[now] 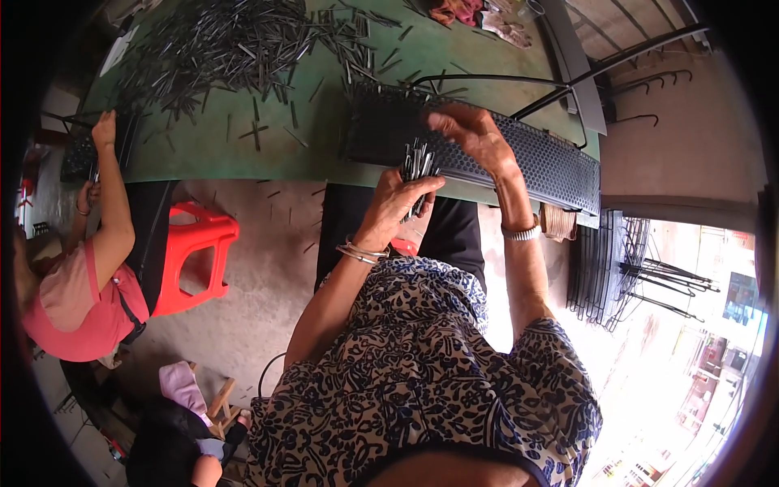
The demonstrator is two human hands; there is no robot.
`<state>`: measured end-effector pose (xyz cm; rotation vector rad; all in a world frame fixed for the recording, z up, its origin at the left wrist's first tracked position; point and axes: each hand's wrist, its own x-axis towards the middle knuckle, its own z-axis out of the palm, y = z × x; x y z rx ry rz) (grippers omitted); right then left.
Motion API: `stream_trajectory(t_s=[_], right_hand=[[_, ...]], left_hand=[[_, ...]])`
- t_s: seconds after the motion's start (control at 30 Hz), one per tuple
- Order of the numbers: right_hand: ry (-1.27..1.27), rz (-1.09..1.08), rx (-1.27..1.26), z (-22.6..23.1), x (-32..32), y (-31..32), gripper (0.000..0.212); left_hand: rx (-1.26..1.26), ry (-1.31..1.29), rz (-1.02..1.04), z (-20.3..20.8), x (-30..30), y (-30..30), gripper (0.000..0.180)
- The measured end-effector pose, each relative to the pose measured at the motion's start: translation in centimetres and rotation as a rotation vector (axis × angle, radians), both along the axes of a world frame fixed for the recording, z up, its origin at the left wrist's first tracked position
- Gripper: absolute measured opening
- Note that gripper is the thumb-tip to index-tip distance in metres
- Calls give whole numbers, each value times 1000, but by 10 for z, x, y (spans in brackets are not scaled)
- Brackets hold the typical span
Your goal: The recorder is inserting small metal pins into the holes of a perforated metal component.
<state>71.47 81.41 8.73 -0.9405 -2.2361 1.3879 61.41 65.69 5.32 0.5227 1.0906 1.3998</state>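
Observation:
My left hand [398,199] is closed round a bundle of thin dark strips [418,162], held upright just in front of the table's near edge. Above and to the right of it, my right hand [479,140] hovers over a long black perforated panel [527,150]. Its fingers are curled and blurred, so whether they pinch anything is unclear. The panel lies along the near right edge of the green table, with a bent black rod frame [495,79] over it.
A big heap of dark strips [235,49] covers the far left of the green table [243,158]. A red stool [195,256] stands on the floor to the left, near a co-worker in pink [97,300]. Black wire racks [608,272] are at the right. Cloths [479,18] lie at the back.

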Motion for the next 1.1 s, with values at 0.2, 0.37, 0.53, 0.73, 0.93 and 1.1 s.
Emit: stream_trajectory(t_s=[0.2, 0.37, 0.53, 0.73, 0.93, 1.1], right_hand=[[8, 200, -242, 5, 10, -8, 23], [175, 67, -75, -2, 14, -7, 14], [111, -415, 401, -4, -6, 0, 13], [81, -395, 652, -46, -19, 21, 11], [-85, -287, 822, -59, -19, 19, 13], [1, -155, 245, -14, 0, 8, 27]], left_hand=[[-54, 99, -74, 3, 4, 7, 19], [-33, 99, -87, -1, 1, 10, 19], [8, 117, -146, 1, -3, 12, 12], [-7, -181, -74, 4, 4, 18, 14], [-57, -276, -54, 11, 2, 19, 11], [-70, -189, -61, 6, 0, 18, 10]])
